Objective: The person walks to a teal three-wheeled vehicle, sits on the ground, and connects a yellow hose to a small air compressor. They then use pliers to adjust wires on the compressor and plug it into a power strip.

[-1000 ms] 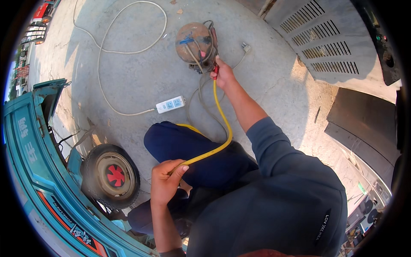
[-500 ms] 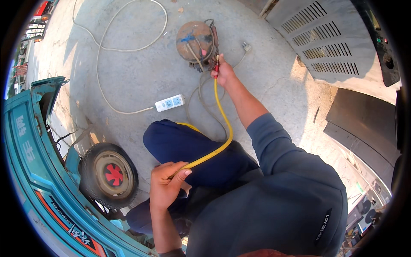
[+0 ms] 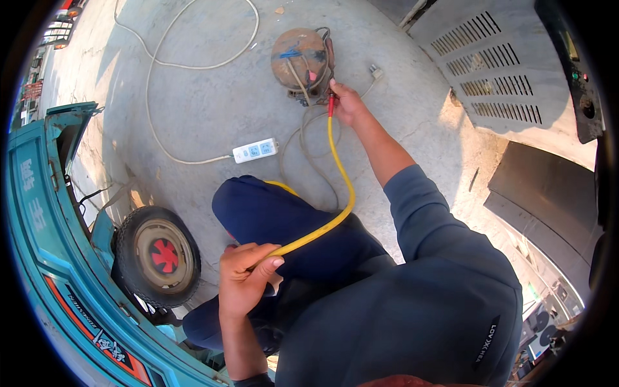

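Note:
A yellow hose (image 3: 348,193) bends in an arc between my two hands, over my raised knee. My left hand (image 3: 248,274) is closed round it near the knee, the thumb lying along its top. At the far end, my right hand (image 3: 348,104) pinches beside the hose's red end fitting (image 3: 332,105); some of its fingers are hidden. Just beyond stands a rusty round tank (image 3: 298,59) with a blue piece on top. Dark hoses and cables hang down the tank's right side and partly cover where the fitting ends.
A white power strip (image 3: 255,152) lies on the concrete with a long pale cord (image 3: 151,116) looping away. A plug (image 3: 376,72) lies right of the tank. To the left is a teal vehicle (image 3: 58,245) with its wheel (image 3: 161,256); a slotted metal cabinet (image 3: 480,64) stands right.
My right hand has shifted slightly to the right, so more of the red fitting shows. The left hand keeps its hold on the hose. The whole view has tilted a little.

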`<state>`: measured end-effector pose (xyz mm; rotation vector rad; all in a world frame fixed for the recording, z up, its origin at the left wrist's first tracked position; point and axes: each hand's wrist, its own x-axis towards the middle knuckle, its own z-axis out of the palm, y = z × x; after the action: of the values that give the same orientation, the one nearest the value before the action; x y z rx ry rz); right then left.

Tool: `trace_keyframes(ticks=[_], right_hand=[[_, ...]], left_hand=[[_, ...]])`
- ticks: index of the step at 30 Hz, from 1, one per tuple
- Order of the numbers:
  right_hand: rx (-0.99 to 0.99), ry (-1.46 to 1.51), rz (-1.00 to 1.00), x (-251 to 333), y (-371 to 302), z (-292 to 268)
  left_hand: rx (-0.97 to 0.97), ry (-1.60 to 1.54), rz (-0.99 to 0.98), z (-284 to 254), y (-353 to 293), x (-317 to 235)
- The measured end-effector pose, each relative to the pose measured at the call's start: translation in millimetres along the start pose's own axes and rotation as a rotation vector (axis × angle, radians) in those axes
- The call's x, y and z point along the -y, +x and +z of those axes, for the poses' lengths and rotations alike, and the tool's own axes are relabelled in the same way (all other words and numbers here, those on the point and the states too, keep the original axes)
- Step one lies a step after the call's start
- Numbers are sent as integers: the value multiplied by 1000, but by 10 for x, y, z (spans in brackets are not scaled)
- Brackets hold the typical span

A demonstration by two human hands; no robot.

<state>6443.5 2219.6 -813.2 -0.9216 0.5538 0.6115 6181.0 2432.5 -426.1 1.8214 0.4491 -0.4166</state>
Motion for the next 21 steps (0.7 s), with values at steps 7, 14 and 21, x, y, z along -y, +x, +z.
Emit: trace_keyframes(ticks=[7,14,21], right_hand=[[87,156,49,-68,-6,-20],[34,402,88,-177,41,158],[10,451,62,-210,97,192]], left_hand=[[-7,45,27,-1,50,30],[6,81,40,-5,80,17],[-11,78,15,-5,89,14]])
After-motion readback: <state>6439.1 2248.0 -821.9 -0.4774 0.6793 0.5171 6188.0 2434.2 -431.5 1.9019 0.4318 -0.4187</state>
